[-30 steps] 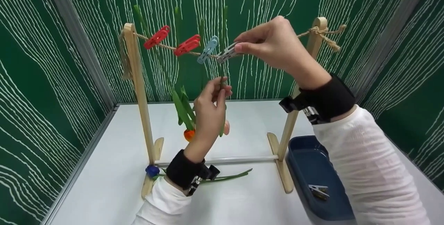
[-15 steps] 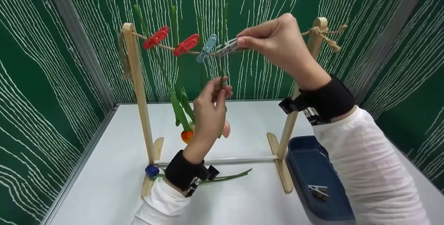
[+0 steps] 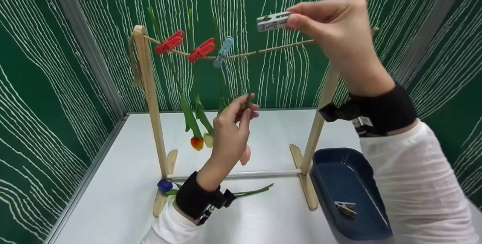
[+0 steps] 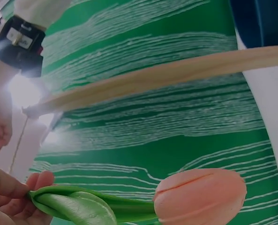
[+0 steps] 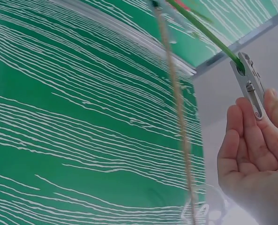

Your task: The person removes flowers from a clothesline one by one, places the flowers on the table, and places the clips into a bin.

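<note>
My left hand (image 3: 231, 131) pinches the green stem of a pink tulip (image 4: 199, 197), which hangs bloom down below the fingers. Above the rope (image 3: 282, 48), my right hand (image 3: 335, 29) holds a grey clothespin (image 3: 273, 22) by its handle end between thumb and fingers. In the right wrist view the top of the green stem (image 5: 209, 35) runs into that clothespin's mouth. Two red clothespins, one at the far left (image 3: 170, 42), and a light blue clothespin (image 3: 223, 52) sit on the rope with stems hanging at them. An orange tulip (image 3: 197, 143) and a whitish tulip (image 3: 208, 140) hang there.
Wooden posts, left (image 3: 152, 104) and right (image 3: 320, 123), carry the rope, with a pale crossbar (image 3: 263, 173) low between them. A blue flower (image 3: 165, 186) lies by the left foot, its stem behind my left wrist. A dark blue tray (image 3: 339, 172) holds another clothespin (image 3: 345, 208).
My right hand has lifted the grey clothespin off the rope, up and to the right. My left hand has shifted slightly down and right with the pink tulip; the hanging flowers have swung left.
</note>
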The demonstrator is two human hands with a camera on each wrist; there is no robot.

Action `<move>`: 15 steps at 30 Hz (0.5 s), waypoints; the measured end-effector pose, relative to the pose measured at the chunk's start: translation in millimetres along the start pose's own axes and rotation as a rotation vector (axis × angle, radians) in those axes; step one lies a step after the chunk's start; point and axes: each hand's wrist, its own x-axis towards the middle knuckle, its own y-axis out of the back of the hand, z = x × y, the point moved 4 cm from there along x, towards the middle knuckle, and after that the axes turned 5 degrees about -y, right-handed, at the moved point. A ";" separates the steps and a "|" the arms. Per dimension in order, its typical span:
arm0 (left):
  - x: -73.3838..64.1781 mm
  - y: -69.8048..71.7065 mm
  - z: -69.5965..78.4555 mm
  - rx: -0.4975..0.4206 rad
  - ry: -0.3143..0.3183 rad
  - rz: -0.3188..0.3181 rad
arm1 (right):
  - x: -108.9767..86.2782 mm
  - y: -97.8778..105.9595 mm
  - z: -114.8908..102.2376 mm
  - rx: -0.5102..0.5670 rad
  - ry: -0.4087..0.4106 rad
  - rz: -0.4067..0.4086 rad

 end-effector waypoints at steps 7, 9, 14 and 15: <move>-8.2 5.7 21.6 0.003 -0.063 -0.065 | -8.7 27.8 -10.8 0.084 0.166 0.042; -11.6 7.8 26.3 0.021 -0.087 -0.087 | -11.3 38.5 -10.3 0.075 0.207 0.065; -22.6 14.4 34.7 0.062 -0.158 -0.133 | -20.9 67.3 -5.8 0.034 0.225 0.120; -25.0 16.0 35.5 0.070 -0.171 -0.143 | -23.9 73.4 -4.8 0.003 0.211 0.138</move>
